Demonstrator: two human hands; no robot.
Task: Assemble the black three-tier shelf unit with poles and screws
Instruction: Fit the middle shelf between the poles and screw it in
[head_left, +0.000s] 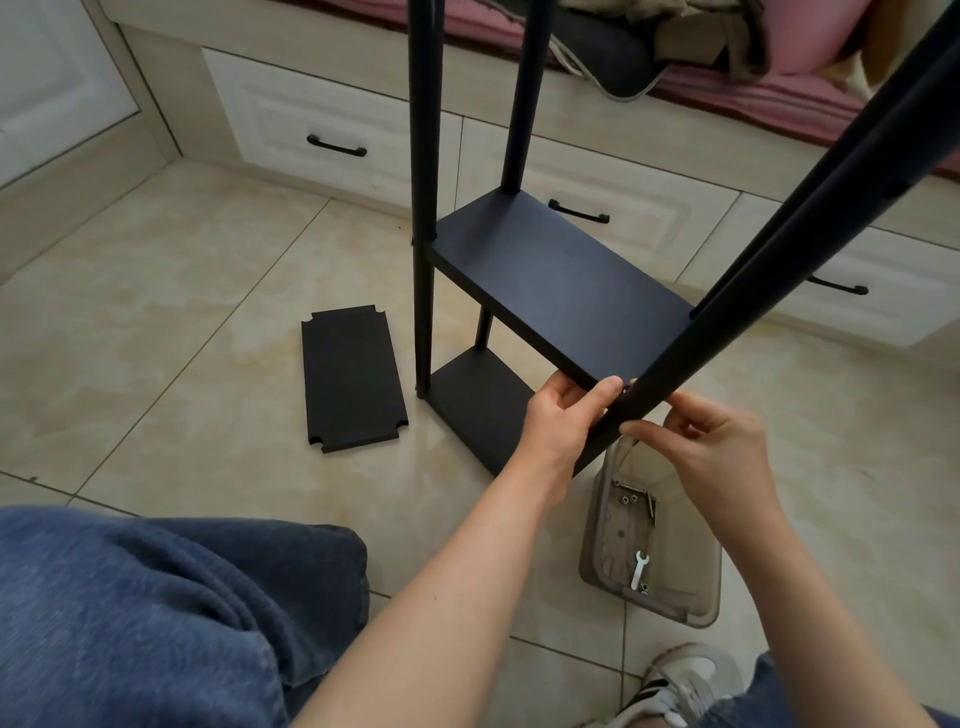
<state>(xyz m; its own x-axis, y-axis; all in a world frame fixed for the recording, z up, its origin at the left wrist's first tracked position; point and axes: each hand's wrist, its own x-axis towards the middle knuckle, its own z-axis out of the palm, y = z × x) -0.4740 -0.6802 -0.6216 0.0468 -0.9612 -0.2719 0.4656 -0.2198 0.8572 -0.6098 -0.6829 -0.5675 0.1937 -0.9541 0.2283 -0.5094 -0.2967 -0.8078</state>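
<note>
I'm gripping the middle shelf (561, 280) at its near corner with my left hand (563, 415) and pinching the front pole (727, 312) beside it with my right hand (711, 447). The unit (422, 156) is standing on the floor (182, 260); I'm judging it stiff, light, wobbly.

No text, label, brand, number or sign can be read on anything in view.
</note>
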